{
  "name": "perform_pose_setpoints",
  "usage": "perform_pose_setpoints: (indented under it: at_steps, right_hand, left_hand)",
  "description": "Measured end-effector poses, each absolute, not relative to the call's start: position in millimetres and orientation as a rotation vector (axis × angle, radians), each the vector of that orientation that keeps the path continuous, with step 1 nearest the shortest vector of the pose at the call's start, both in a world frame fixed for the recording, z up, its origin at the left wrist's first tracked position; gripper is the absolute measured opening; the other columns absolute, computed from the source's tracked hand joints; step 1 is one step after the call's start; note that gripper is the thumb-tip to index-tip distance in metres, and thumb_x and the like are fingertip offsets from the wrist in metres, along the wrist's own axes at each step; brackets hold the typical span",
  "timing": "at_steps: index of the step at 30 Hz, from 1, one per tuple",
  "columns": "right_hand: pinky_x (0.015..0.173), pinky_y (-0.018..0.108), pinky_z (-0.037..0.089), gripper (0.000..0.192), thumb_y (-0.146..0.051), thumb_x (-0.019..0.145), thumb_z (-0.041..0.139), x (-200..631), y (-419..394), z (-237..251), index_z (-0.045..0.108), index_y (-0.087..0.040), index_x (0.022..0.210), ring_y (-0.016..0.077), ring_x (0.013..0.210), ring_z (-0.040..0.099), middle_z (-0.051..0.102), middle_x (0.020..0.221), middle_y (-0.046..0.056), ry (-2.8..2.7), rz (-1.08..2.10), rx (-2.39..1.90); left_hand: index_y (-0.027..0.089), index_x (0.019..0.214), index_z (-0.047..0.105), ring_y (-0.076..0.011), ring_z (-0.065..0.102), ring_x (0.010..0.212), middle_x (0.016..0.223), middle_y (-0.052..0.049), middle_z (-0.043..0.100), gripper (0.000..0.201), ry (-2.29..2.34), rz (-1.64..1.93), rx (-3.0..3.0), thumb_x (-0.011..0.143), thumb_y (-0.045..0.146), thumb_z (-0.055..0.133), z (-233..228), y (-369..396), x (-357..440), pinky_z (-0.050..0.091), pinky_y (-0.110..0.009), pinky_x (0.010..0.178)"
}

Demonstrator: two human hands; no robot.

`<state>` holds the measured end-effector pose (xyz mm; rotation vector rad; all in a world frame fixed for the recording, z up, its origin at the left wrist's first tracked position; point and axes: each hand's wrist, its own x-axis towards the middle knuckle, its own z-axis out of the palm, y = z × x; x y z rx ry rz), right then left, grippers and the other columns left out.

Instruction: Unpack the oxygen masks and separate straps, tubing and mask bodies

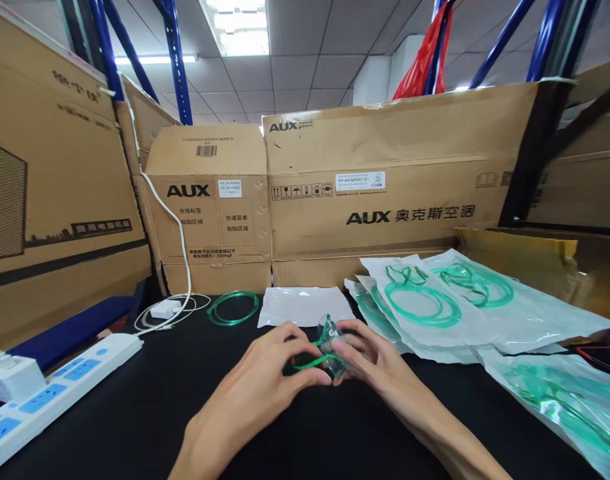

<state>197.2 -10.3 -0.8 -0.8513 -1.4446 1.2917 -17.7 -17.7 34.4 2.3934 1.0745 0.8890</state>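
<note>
A: Where's the mask [331, 337]?

B: Centre of the frame, low over the black table [149, 407]. The left hand [265, 380] pinches its green strap [309, 363]; the right hand [369, 357] cups the clear shell.

A: How does it handle?

B: Probably light, soft plastic. Grip the rim; the strap looks stretchy.

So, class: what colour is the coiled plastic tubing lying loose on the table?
Green coiled plastic tubing, head view.
</note>
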Motion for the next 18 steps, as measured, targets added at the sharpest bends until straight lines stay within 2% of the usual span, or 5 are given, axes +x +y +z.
perform_pose_setpoints:
  at_steps: [5, 10, 13, 15, 18]
  right_hand:
    - [0.069, 0.028, 0.054, 0.050, -0.045, 0.079, 0.081, 194.0, -12.6, -1.7, 0.053, -0.023, 0.114, 0.0140, 0.078, 0.063, 0.061, 0.094, 0.000, -1.531, 1.237, -0.888]
    - [0.065, 0.032, 0.057, 0.049, -0.049, 0.083, 0.075, 193.3, -10.5, 0.9, 0.051, -0.023, 0.117, 0.0215, 0.089, 0.064, 0.061, 0.100, 0.004, -1.495, 1.163, -0.886]
    - [0.071, 0.037, 0.059, 0.048, -0.050, 0.085, 0.073, 196.0, -10.8, 1.4, 0.051, -0.022, 0.118, 0.0236, 0.091, 0.067, 0.061, 0.099, 0.005, -1.471, 1.167, -0.892]
    - [0.076, 0.038, 0.059, 0.047, -0.049, 0.085, 0.074, 197.1, -11.4, 0.7, 0.053, -0.023, 0.117, 0.0244, 0.098, 0.066, 0.062, 0.106, 0.006, -1.502, 1.167, -0.884]
    - [0.090, 0.038, 0.055, 0.042, -0.047, 0.085, 0.075, 197.4, -12.4, 0.1, 0.056, -0.026, 0.116, 0.0231, 0.108, 0.062, 0.063, 0.112, 0.006, -1.567, 1.128, -0.864]
  left_hand:
    - [0.027, 0.090, 0.074, -0.0161, 0.063, 0.094, 0.095, 0.003, 0.069, 0.017, 1.022, 0.882, 2.441, 0.099, 0.030, 0.060, 27.9, -21.6, -8.8, 0.042, -0.025, 0.086]
    - [0.023, 0.085, 0.071, -0.0192, 0.064, 0.085, 0.090, 0.000, 0.071, 0.022, 1.227, 0.880, 2.412, 0.099, 0.031, 0.057, 32.6, -11.9, -21.6, 0.042, -0.028, 0.077]
    - [0.023, 0.087, 0.070, -0.0189, 0.063, 0.078, 0.085, 0.000, 0.070, 0.025, 1.330, 0.974, 2.337, 0.100, 0.036, 0.053, 35.9, -9.5, -23.3, 0.042, -0.028, 0.072]
    - [0.023, 0.093, 0.071, -0.0179, 0.062, 0.072, 0.081, 0.001, 0.070, 0.024, 1.301, 0.994, 2.249, 0.099, 0.040, 0.055, 35.9, -10.6, -19.3, 0.042, -0.027, 0.068]
    - [0.025, 0.098, 0.074, -0.0189, 0.063, 0.074, 0.084, 0.000, 0.072, 0.021, 1.271, 0.955, 2.235, 0.096, 0.038, 0.058, 33.9, -13.4, -11.1, 0.042, -0.028, 0.069]
